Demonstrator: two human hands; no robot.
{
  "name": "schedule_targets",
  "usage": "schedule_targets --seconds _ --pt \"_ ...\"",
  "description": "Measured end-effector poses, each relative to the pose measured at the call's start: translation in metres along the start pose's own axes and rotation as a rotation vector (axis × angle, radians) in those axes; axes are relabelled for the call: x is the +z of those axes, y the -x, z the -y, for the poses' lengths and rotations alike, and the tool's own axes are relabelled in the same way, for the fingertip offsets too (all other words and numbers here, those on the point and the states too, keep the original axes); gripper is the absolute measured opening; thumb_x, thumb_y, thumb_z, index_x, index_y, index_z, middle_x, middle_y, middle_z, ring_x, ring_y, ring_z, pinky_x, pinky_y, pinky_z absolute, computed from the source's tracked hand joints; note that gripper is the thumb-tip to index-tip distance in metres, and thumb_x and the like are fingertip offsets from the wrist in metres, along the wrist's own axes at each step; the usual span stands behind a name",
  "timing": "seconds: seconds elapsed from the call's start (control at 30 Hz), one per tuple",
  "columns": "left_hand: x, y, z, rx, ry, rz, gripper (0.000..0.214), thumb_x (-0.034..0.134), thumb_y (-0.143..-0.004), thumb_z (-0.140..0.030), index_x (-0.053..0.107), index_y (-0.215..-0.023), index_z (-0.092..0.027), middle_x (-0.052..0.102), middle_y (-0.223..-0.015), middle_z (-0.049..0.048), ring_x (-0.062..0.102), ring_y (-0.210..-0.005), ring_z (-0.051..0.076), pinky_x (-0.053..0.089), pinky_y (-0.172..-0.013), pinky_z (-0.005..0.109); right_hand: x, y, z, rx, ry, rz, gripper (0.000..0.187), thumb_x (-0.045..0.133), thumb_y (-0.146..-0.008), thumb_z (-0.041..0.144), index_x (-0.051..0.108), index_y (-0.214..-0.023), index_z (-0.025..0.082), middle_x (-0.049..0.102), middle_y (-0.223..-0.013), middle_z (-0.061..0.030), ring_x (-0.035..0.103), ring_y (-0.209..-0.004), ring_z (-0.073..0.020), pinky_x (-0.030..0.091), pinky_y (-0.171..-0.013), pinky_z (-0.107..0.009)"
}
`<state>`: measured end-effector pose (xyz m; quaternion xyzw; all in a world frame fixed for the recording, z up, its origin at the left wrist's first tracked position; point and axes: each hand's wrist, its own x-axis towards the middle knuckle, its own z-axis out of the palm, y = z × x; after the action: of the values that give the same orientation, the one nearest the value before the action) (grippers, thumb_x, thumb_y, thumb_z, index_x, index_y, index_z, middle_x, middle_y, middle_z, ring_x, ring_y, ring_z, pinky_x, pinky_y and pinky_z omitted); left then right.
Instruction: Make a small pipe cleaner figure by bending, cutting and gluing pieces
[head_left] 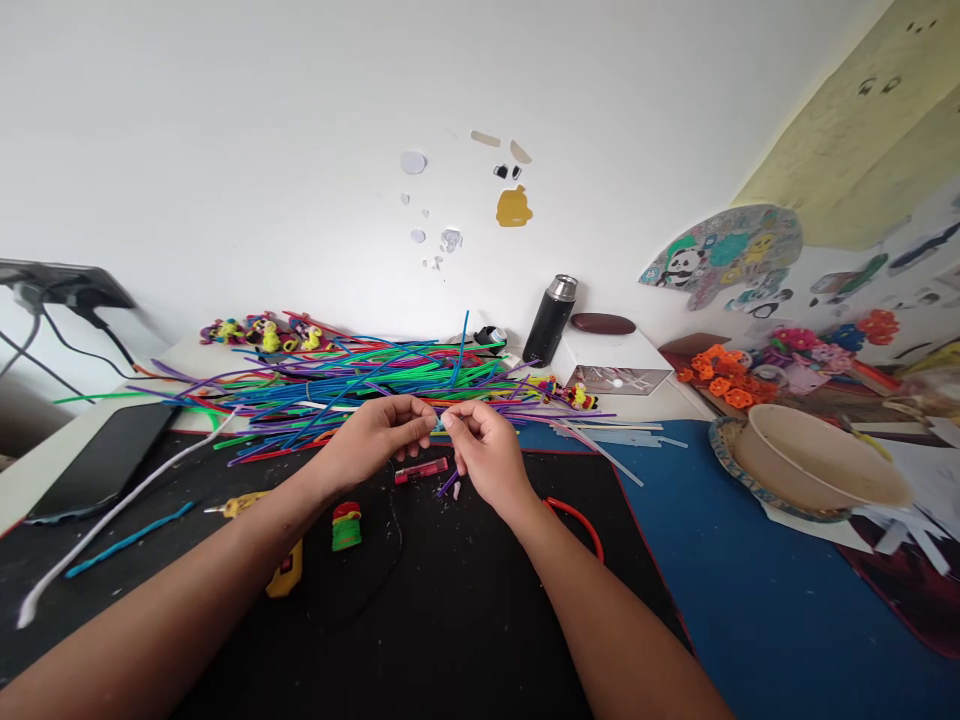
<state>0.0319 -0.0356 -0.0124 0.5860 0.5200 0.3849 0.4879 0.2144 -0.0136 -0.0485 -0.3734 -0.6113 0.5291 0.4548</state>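
Close together over the black mat, both my hands are pinched, fingertips almost meeting. Thumb and index finger of my left hand press together, and my right hand mirrors it. A small light-blue bit shows between the fingertips, too small to name. Just below lie a pink lighter and short purple pieces. A green, red and yellow coiled pipe-cleaner figure sits on the mat near my left forearm. Behind my hands spreads a heap of coloured pipe cleaners.
A yellow glue gun is partly hidden by my left forearm. On the left lie a dark tablet, a white pipe cleaner and a blue one. A black thermos and a bowl stand on the right.
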Motion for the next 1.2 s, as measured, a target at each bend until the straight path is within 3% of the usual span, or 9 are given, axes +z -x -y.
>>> schedule_targets --seconds 0.3,0.47,0.63,0.93,1.2 --pt "-0.0022 -0.0004 0.0027 0.015 0.061 -0.03 0.048 0.078 -0.08 -0.065 0.067 -0.088 -0.019 0.065 -0.071 -0.001 0.057 -0.059 0.014 0.046 -0.056 0.025 0.0006 -0.0012 0.0 0.041 -0.072 0.019 0.03 0.067 -0.092 0.05 0.062 -0.094 0.021 0.052 -0.051 0.0096 0.046 -0.037 -0.0098 0.035 -0.041 -0.023" --pt "0.0009 -0.0012 0.0027 -0.002 0.098 0.016 0.051 0.085 -0.073 -0.062 0.066 -0.092 -0.02 0.063 -0.069 -0.0031 0.056 -0.057 0.014 0.045 -0.053 0.025 0.0004 -0.0013 0.0005 0.055 -0.072 0.01 0.028 0.066 -0.092 0.048 0.062 -0.093 0.021 0.052 -0.051 0.0094 0.046 -0.037 -0.0098 0.035 -0.041 -0.023" --pt "0.0027 -0.0022 0.0034 0.003 0.06 0.023 0.051 0.08 -0.075 -0.067 0.063 -0.082 -0.019 0.063 -0.069 -0.0012 0.057 -0.058 0.015 0.046 -0.055 0.027 0.0002 -0.0018 0.0004 0.056 -0.068 0.014 0.029 0.066 -0.091 0.049 0.062 -0.093 0.021 0.052 -0.051 0.0094 0.046 -0.037 -0.0102 0.035 -0.041 -0.023" --pt "0.0026 -0.003 0.0046 -0.005 0.109 -0.015 0.049 0.085 -0.072 -0.062 0.064 -0.086 -0.019 0.061 -0.065 -0.0035 0.054 -0.056 0.014 0.046 -0.055 0.026 0.0005 -0.0023 -0.0029 0.044 -0.077 0.03 0.027 0.066 -0.091 0.047 0.061 -0.09 0.021 0.051 -0.05 0.01 0.044 -0.036 -0.0094 0.032 -0.04 -0.023" --pt "0.0069 -0.0014 0.0069 -0.007 0.075 -0.021 0.052 0.078 -0.076 -0.069 0.065 -0.082 -0.019 0.066 -0.071 0.0003 0.057 -0.058 0.015 0.048 -0.055 0.027 0.0015 -0.0021 -0.0024 0.048 -0.064 0.033 0.026 0.065 -0.091 0.047 0.061 -0.089 0.021 0.051 -0.049 0.0097 0.043 -0.036 -0.0094 0.033 -0.04 -0.022"
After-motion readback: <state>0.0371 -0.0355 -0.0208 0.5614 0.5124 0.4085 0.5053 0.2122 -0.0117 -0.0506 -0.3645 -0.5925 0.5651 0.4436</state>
